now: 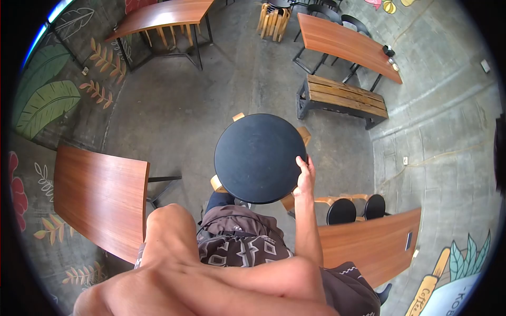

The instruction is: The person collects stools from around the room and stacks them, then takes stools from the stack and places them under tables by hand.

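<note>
A round stool with a black seat [258, 158] and light wooden legs is in the middle of the view, in front of the person's body. My right hand [304, 176] grips the right edge of the seat, its thumb on the top surface and its fingers at the rim. Whether the stool's legs rest on the floor cannot be made out. My left hand does not show; bare skin of the limbs fills the lower left and the bottom. A dark patterned cloth and brown fabric [240, 220] lie just below the stool.
Wooden tables stand at left [100, 195], upper left [163, 15], upper right [345, 45] and lower right [374, 245]. A wooden bench [345, 97] is at the right wall. Two black-topped stools [341, 211] touch the lower right table's area. Stacked stools [273, 22] stand at the back.
</note>
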The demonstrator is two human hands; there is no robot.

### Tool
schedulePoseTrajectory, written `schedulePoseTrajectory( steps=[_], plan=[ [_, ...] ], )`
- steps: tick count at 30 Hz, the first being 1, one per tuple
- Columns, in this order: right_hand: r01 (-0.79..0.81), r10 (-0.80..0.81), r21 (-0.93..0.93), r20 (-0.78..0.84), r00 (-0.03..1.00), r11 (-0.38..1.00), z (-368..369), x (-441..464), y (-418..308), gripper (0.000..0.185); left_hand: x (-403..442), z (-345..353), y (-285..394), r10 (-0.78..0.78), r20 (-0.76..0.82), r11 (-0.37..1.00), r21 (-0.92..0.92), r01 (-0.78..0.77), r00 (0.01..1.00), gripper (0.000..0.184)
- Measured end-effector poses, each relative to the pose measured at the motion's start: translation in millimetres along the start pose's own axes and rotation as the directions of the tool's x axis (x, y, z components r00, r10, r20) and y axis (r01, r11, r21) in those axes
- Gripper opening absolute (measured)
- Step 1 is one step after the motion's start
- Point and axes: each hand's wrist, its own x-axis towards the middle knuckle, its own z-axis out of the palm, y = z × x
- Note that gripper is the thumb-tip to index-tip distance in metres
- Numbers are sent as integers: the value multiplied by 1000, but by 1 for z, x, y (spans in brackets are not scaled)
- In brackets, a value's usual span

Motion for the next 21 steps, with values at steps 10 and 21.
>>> schedulePoseTrajectory(
  steps=[10,21],
  plan=[
    [-21,20,-37,-25,999,999,52,176,-10,33,175,-99,-81,5,13,996,-87,-4,1000,22],
    [-16,12,-59,-68,998,998,147,343,-28,27,228,-454,-336,-139,-699,446,588,674,702,39]
  ],
)
